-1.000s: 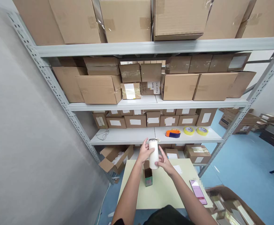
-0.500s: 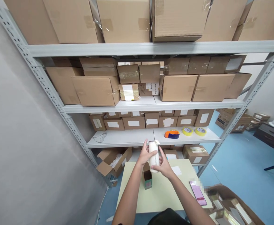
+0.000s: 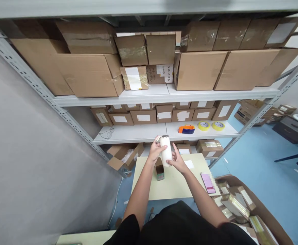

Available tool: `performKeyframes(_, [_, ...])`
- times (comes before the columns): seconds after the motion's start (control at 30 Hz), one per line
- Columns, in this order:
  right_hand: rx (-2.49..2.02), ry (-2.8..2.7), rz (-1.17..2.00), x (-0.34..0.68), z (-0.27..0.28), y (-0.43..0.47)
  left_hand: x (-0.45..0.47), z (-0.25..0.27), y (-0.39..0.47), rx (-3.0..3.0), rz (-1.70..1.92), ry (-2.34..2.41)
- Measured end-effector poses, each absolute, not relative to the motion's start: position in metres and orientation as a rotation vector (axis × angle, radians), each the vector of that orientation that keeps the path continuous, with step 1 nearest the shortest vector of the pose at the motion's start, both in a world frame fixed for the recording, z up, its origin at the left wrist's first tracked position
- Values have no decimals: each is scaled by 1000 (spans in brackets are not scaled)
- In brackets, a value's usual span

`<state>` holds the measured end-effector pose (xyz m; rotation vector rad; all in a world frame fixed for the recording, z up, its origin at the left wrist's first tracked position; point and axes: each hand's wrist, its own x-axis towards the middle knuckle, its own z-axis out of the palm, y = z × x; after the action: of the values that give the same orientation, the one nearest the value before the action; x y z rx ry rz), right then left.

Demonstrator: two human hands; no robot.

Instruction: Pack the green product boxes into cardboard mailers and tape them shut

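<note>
White bottle (image 3: 166,154): held above the surface (image 3: 174,187), open carton (image 3: 160,177) at its seven o'clock. Left grip (image 3: 154,150): closed on the bottle's nine o'clock side. Right grip (image 3: 179,164): closed lower, at four o'clock. Apply even thumb pressure.

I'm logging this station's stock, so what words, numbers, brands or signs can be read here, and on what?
No text reads with certainty.
Handwriting on the small carton on the upper white shelf: too blurred to quote.
Print on the yellow tape rolls: too small.
Phone screen: too small.
Print on the brown box at far right: blurred.
White bottle: none seen.
</note>
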<state>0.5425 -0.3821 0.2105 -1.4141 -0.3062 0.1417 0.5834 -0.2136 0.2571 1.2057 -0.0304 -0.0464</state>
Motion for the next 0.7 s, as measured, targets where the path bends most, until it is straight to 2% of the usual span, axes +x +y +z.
performKeyframes(0.17, [-1490, -209, 51, 541, 211, -385, 585, 254, -221, 1295, 3, -14])
performKeyframes(0.33, [-1419, -255, 184, 540, 211, -390, 584, 249, -222, 1287, -96, -44])
performKeyframes(0.43, [-1476, -226, 169, 538, 205, -391, 585, 245, -217, 1418, 35, 6])
performKeyframes(0.6, [-1630, -164, 117, 535, 178, -387, 595, 240, -198, 1717, 130, 7])
performKeyframes(0.7, [-1640, -194, 237, 540, 147, -385, 594, 229, -185, 1779, 96, -8])
